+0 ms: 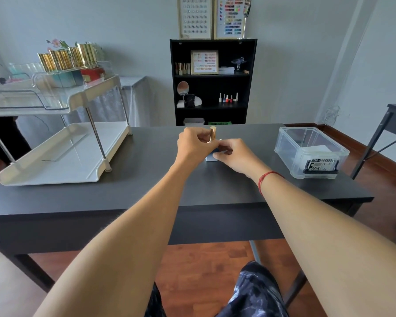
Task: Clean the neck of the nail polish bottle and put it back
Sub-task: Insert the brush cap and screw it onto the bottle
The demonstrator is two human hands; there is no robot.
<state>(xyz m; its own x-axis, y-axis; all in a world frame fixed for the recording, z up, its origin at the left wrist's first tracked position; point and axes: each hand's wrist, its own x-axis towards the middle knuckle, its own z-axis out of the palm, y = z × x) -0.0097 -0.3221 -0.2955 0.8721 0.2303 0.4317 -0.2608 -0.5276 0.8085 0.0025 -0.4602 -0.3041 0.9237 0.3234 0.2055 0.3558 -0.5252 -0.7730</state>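
Though the bottle [211, 156] is mostly hidden, it stands upright mid-tabletop [146, 179], long axis vertical and gold cap [213, 133] pointing up; likely small, rigid, breakable glass, best gripped low on its body. The left hand [193, 143] pinches the cap's base. The right hand [234, 154] closes on the body, seemingly with a white wipe.

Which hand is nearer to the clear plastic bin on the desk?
Right. The right hand holds the nail polish bottle at mid-desk, on the clear plastic bin's side; the left hand grips the gold cap, farther away.
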